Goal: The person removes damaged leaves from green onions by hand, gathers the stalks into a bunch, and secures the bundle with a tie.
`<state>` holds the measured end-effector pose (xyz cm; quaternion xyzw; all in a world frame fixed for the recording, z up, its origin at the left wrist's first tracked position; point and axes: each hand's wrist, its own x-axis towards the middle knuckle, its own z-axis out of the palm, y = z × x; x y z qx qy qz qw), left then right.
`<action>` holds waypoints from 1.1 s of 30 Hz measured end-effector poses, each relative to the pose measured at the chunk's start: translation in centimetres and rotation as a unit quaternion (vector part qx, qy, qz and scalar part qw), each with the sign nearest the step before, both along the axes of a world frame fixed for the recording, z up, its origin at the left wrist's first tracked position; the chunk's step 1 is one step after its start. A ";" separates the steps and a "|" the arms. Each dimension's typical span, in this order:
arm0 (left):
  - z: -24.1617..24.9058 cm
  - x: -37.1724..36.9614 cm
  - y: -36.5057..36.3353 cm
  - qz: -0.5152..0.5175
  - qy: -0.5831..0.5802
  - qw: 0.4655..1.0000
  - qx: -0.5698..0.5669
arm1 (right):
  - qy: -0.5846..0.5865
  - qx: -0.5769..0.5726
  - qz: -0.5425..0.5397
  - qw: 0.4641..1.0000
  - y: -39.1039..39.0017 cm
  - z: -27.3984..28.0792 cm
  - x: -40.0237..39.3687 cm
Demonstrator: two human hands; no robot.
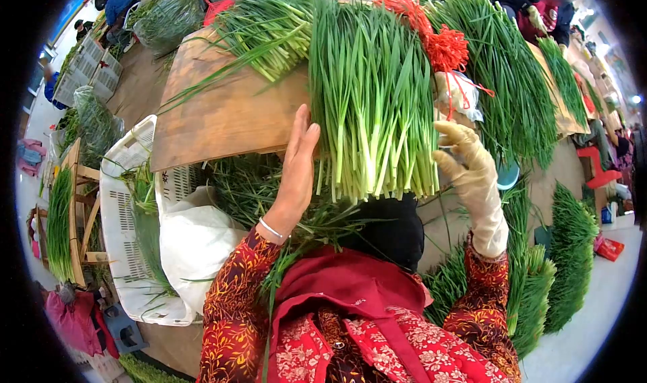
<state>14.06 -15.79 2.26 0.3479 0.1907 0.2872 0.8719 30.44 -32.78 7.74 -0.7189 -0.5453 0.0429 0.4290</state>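
Observation:
A thick pile of garlic chives lies in front of me on a wooden board, its pale cut ends hanging over the near edge. My left hand is bare, with a bracelet at the wrist. It stands flat along the pile's left side, fingers stretched out and together. On the other side is my right hand, in a pale glove, with its fingers apart and slightly bent and the fingertips right by the stalks. Red ties and a white plastic bag lie beside the pile.
A smaller bunch of chives is on the board's far part. White plastic crate stands at left, near a white sack. More chives lie at right, with bundles on the floor. A person works at far right.

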 end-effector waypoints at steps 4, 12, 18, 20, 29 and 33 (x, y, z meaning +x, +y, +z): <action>-1.7 -1.2 0.0 0.003 0.007 1.000 0.000 | -0.214 -0.066 0.061 0.973 2.3 0.1 -0.5; -2.1 -1.8 -0.5 0.018 0.112 0.967 0.226 | -0.309 -0.092 0.191 0.927 1.0 1.0 -0.7; -2.5 -1.1 0.0 0.034 0.128 0.952 0.277 | -0.272 -0.066 0.141 0.950 0.2 2.0 -1.4; -3.0 -1.0 0.2 0.048 0.131 0.948 0.285 | -0.252 -0.054 0.125 0.958 1.5 3.1 -2.4; -3.0 -0.4 -0.1 0.077 0.115 0.938 0.317 | -0.483 -0.245 0.133 0.830 8.1 3.1 -5.4; -3.6 -0.3 0.1 0.080 0.105 0.934 0.331 | -0.566 -0.256 0.096 0.778 8.5 2.1 -6.1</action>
